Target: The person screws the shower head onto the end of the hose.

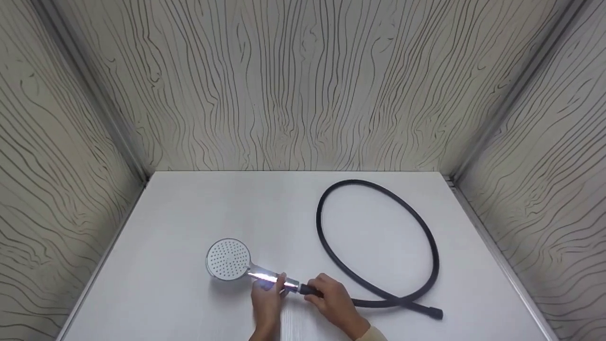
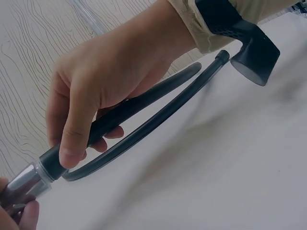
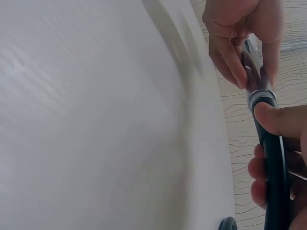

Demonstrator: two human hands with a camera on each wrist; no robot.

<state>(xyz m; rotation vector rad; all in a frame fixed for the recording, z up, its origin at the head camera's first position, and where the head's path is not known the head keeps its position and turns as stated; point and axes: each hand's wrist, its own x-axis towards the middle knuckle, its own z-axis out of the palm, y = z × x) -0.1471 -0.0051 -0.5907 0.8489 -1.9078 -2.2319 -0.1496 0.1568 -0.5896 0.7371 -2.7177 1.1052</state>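
Note:
A shower head with a round, dotted spray face (image 1: 228, 259) and a shiny chrome handle (image 1: 261, 275) lies across the head view, face up. My left hand (image 1: 267, 303) grips that handle near its lower end, thumb over the top. Fingers of my right hand (image 1: 336, 303) curl round the black end of a shower hose (image 1: 318, 222), right at the handle's end. In the right wrist view, the hose (image 3: 276, 177) lines up with the chrome handle (image 3: 253, 72), a pale ring showing where they meet. The left wrist view shows the right hand (image 2: 110, 67) round the hose.
The hose loops over the right half of the white table (image 1: 189, 203) and crosses itself near the front. Its free end fitting (image 1: 435, 313) points right. Wood-grain panels (image 1: 303, 85) enclose the back and both sides.

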